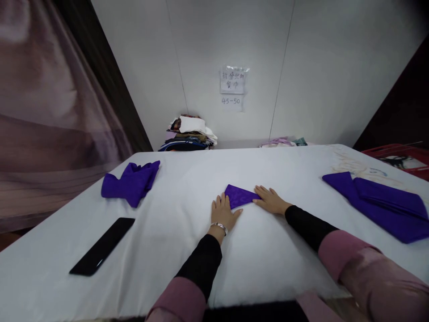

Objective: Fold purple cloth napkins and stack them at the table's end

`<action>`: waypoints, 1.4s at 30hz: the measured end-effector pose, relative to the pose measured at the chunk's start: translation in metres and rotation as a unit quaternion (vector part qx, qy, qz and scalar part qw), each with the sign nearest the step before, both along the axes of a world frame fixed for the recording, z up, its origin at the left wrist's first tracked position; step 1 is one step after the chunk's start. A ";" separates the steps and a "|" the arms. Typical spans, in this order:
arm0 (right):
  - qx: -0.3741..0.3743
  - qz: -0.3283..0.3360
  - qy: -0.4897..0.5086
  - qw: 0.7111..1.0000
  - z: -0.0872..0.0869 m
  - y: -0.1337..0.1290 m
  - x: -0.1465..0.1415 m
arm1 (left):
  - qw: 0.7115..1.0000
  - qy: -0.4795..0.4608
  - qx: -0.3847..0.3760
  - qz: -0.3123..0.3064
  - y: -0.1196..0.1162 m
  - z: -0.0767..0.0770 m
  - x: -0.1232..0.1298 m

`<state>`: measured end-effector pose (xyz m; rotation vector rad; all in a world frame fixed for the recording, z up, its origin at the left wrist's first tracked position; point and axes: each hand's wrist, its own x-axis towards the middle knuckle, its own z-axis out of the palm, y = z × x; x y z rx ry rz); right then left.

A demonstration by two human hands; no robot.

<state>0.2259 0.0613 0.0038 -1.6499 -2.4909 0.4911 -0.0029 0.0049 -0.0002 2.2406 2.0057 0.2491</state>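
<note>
A purple cloth napkin (239, 196), folded into a small triangle, lies flat on the white-covered table (268, 255). My left hand (224, 212), with a silver bracelet at the wrist, rests on the napkin's left corner with its fingers spread. On its right tip lie the fingertips of my right hand (270, 200), which is flat and open. Both palms face down, and neither hand grips the cloth. What lies beneath the fingers is hidden.
A crumpled purple cloth (132, 181) sits at the left, with a black flat tray (102, 246) nearer me. Folded purple cloths (385, 203) lie at the right. Beyond the far edge are piled clothes (189, 133) and a wall with paper signs (232, 87). A red basket (402, 156) stands far right.
</note>
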 end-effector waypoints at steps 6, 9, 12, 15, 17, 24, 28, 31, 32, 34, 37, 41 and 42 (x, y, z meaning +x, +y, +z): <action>-0.019 -0.039 0.053 0.998 0.022 0.018 -0.015 | 1.000 -0.020 0.011 0.000 -0.001 -0.001 0.000; -0.025 -0.021 0.060 0.998 0.028 0.031 -0.040 | 1.000 -0.028 0.012 0.002 -0.001 -0.001 0.000; -0.045 -0.009 0.062 0.997 0.032 0.042 -0.066 | 0.999 -0.031 0.009 0.003 -0.002 0.000 -0.001; -0.093 -0.008 0.072 0.993 0.036 0.051 -0.081 | 1.000 -0.028 0.005 0.002 -0.003 0.001 -0.001; -0.142 -0.009 0.087 0.986 0.038 0.055 -0.084 | 1.000 -0.026 0.007 0.000 -0.003 0.000 -0.001; -0.329 0.008 0.197 0.924 0.038 0.049 -0.072 | 0.999 -0.031 0.018 -0.011 -0.003 -0.004 -0.003; -0.411 -0.004 0.305 0.859 0.029 0.038 -0.061 | 0.998 -0.053 0.024 0.003 -0.002 -0.006 -0.004; -0.457 -0.036 0.418 0.784 0.022 0.031 -0.050 | 0.995 -0.084 0.040 0.023 -0.001 -0.005 -0.007; -0.456 -0.048 0.441 0.771 0.021 0.029 -0.047 | 0.993 -0.099 0.051 0.029 -0.001 -0.004 -0.009; -0.440 -0.076 0.483 0.753 0.020 0.027 -0.041 | 0.986 -0.140 0.076 0.039 0.000 -0.002 -0.012; -0.395 -0.113 0.548 0.728 0.023 0.023 -0.036 | 0.960 -0.250 0.119 0.045 0.002 0.002 -0.016; -0.338 -0.143 0.618 0.695 0.026 0.016 -0.040 | 0.849 -0.509 0.096 0.100 0.001 0.006 -0.014; -0.324 -0.145 0.633 0.688 0.027 0.013 -0.043 | 0.804 -0.579 0.065 0.123 0.000 0.007 -0.012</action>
